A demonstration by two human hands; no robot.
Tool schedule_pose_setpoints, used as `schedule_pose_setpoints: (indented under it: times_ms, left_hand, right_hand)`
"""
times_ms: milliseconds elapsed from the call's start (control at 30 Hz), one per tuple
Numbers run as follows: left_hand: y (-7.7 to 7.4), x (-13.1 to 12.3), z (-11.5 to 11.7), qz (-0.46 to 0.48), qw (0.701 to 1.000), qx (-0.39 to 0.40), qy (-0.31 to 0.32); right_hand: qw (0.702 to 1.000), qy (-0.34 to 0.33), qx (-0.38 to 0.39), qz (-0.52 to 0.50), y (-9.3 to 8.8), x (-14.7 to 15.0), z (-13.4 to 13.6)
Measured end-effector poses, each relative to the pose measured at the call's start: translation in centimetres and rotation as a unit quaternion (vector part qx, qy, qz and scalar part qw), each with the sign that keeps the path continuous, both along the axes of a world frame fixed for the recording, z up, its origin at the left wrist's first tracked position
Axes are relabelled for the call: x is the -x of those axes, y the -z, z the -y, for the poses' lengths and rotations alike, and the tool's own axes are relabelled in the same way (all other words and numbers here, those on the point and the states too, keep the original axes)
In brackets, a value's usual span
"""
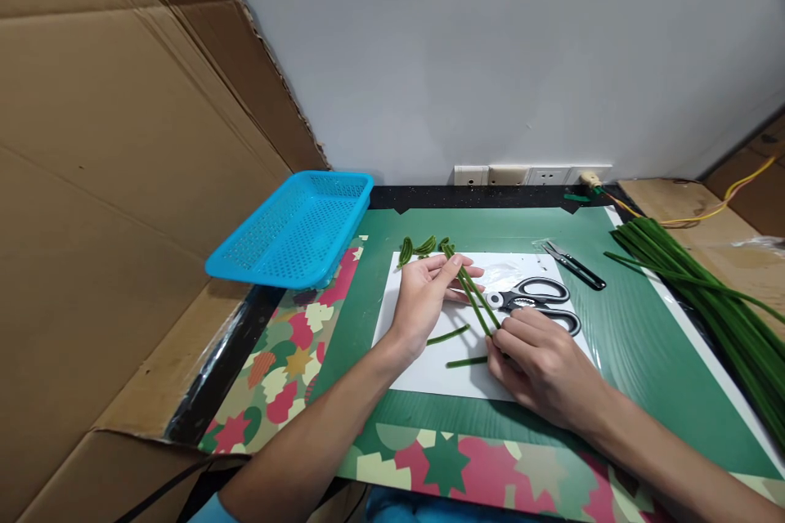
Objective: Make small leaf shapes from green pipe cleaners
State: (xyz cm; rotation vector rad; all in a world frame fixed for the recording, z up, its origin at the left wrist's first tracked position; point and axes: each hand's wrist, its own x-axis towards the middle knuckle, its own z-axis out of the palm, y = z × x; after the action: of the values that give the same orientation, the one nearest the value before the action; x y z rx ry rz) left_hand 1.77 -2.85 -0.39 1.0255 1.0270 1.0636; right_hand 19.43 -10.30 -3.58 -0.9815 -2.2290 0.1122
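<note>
My left hand [426, 294] pinches the upper end of green pipe cleaners [475, 294] between thumb and fingers. Lower down, my right hand [536, 359] grips the other end, so two strands run side by side between my hands. Under them lies a white sheet [414, 376] with two short cut pieces of pipe cleaner [447, 335] on it. Black-and-grey scissors [543, 290] rest just beyond my right hand, their blades partly hidden behind my left fingers. Several looped leaf shapes [424, 245] of green pipe cleaner sit past my left hand.
A blue plastic basket [288, 253] stands at the left back. Black thread snips [576, 265] lie right of the scissors. A thick bundle of long green pipe cleaners [705, 302] spreads along the right edge. Cardboard [110, 139] walls the left side; sockets [545, 176] line the back wall.
</note>
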Motion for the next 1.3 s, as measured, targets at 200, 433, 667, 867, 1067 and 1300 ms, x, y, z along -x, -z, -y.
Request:
schedule_pose_setpoints:
  times_ms: [200,433,667,867,1067,1300]
  left_hand:
    - [-0.19,0.09,0.11,0.013,1.0,0.008,-0.001]
    - [-0.12,0.63,-0.26,0.041,0.999,0.005,-0.02]
    - [-0.23,0.59,-0.26,0.064,0.998,-0.003,-0.02]
    - [-0.04,0.68,-0.29,0.063,0.997,0.004,-0.033]
    - [-0.08,0.69,-0.35,0.053,0.998,0.005,-0.043]
    - [-0.13,0.75,-0.3,0.05,0.998,-0.002,-0.034]
  right_hand:
    - [1.0,0.008,-0.008,-0.001,-0.14,-0.07,-0.13]
    - [0.997,0.061,-0.046,-0.011,-0.28,-0.22,-0.33]
    - [0.994,0.072,-0.081,-0.028,-0.59,-0.37,-0.46]
    - [0.993,0.076,-0.091,-0.024,-0.69,-0.48,-0.4]
    - [0.993,0.071,-0.095,-0.013,-0.53,-0.54,-0.43]
    - [0.993,0.073,-0.094,0.002,-0.41,-0.58,-0.48]
